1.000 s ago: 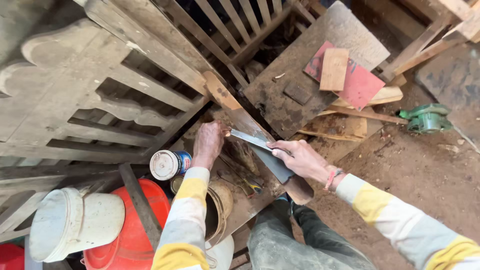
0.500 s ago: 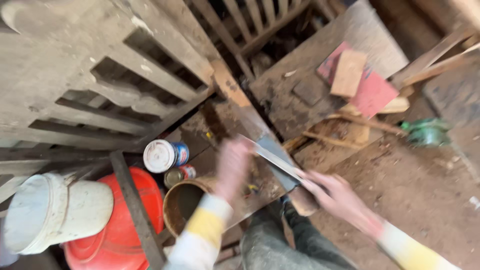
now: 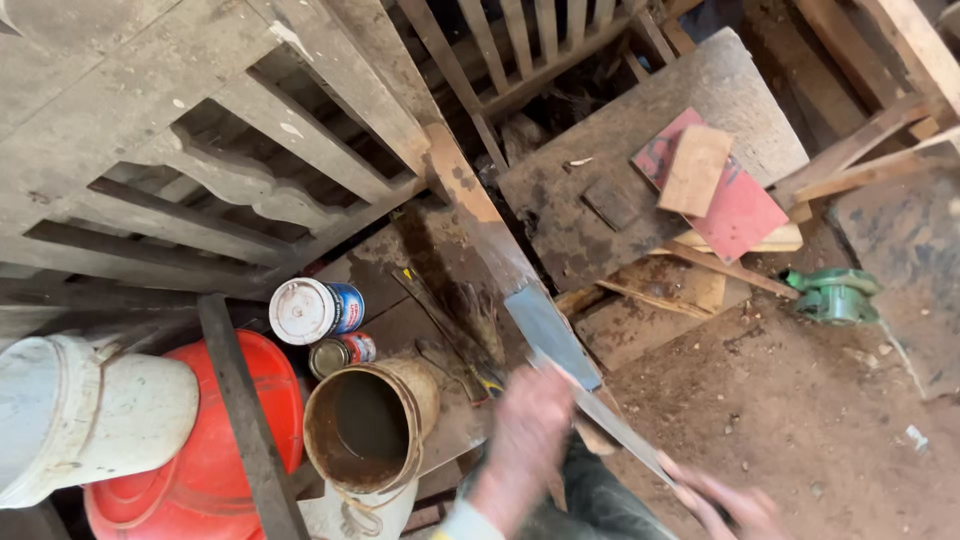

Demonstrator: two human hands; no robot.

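Observation:
My right hand, blurred at the bottom edge, grips one end of a long thin metal blade. The blade slants up and left toward a grey-blue flat piece lying on a stained wooden plank. Blurred with motion, my left hand sits over the blade's upper end; whether it grips the blade cannot be made out. Just left of that hand stands a rusty open tin.
A white-lidded can and a small can sit by the tin. A red bucket and white bucket are at lower left. Grey wooden frames fill the left. Red boards and a green device lie right.
Both hands and the blade have drawn back toward me and down the picture, away from the plank, and now blur. The camera has tilted, so the cans and tin sit nearer the middle.

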